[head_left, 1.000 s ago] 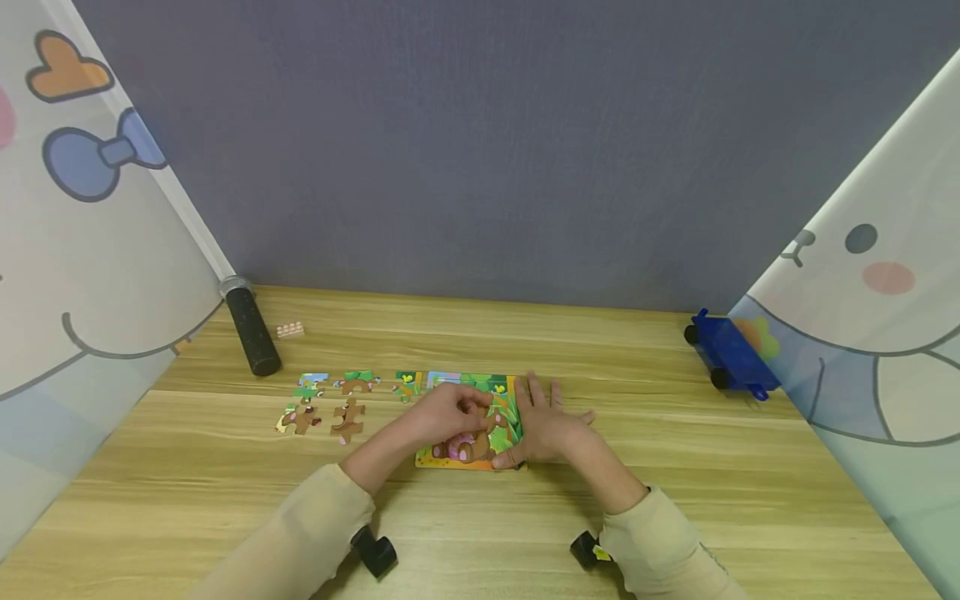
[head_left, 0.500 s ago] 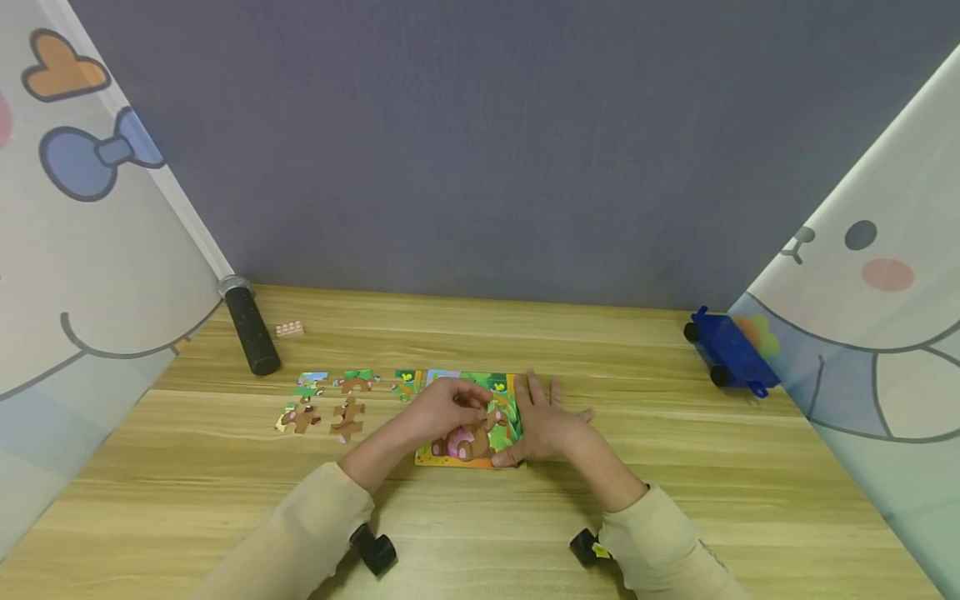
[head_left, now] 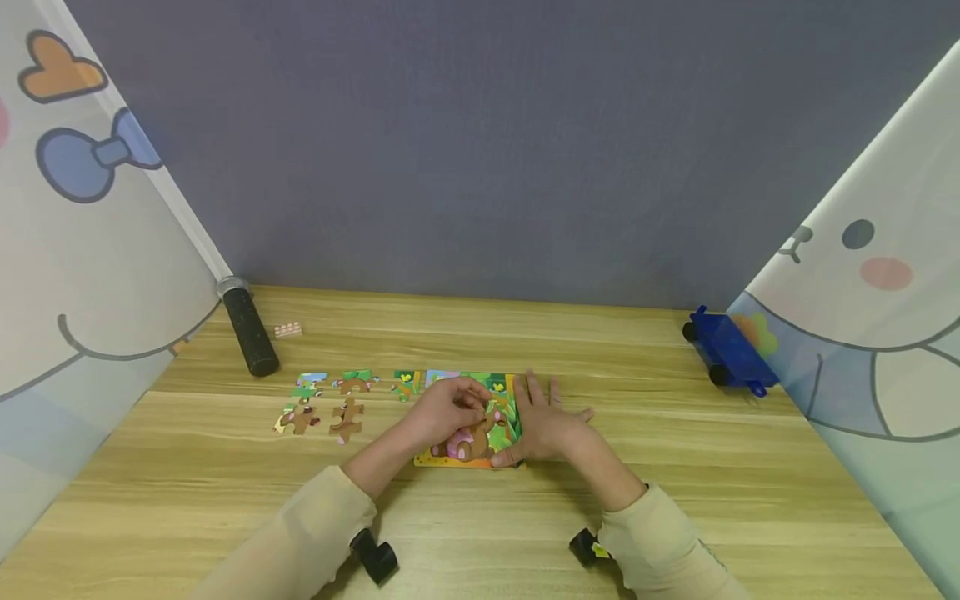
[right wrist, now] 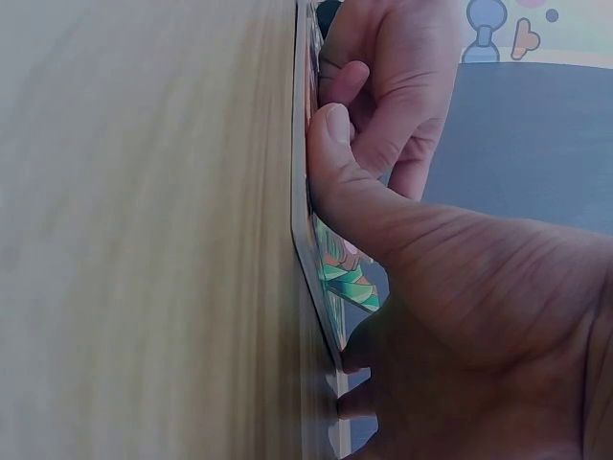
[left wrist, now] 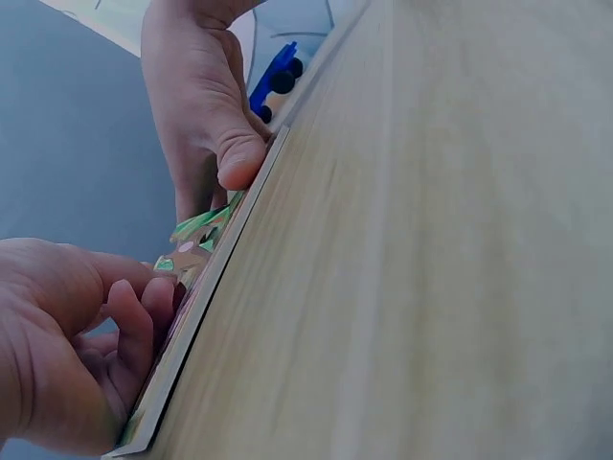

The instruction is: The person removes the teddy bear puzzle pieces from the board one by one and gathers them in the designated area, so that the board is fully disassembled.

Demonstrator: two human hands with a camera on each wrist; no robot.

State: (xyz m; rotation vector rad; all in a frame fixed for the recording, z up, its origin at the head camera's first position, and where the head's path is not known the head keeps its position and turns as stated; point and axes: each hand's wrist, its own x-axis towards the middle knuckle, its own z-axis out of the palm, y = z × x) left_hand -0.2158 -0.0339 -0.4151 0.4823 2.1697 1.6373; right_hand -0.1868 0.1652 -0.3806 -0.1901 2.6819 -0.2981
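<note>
Left hand (head_left: 448, 412) has a tilted puzzle piece (left wrist: 188, 253) pinched on the puzzle board (head_left: 467, 463), right hand (head_left: 549, 427) spread wide along its right edge. Guessing it's mid-fit, so next probably needs lining up and pressing flat; loose pieces (head_left: 347, 419) lie left.

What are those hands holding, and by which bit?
The left hand seems to pinch a puzzle piece by its left edge; the right hand lies spread, gripping nothing.

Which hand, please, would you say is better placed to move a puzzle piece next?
The left hand, I think: its fingers are curled over the puzzle board, and the loose pieces lie further left. The right hand is spread at the board's right edge, probably steadying it.
</note>
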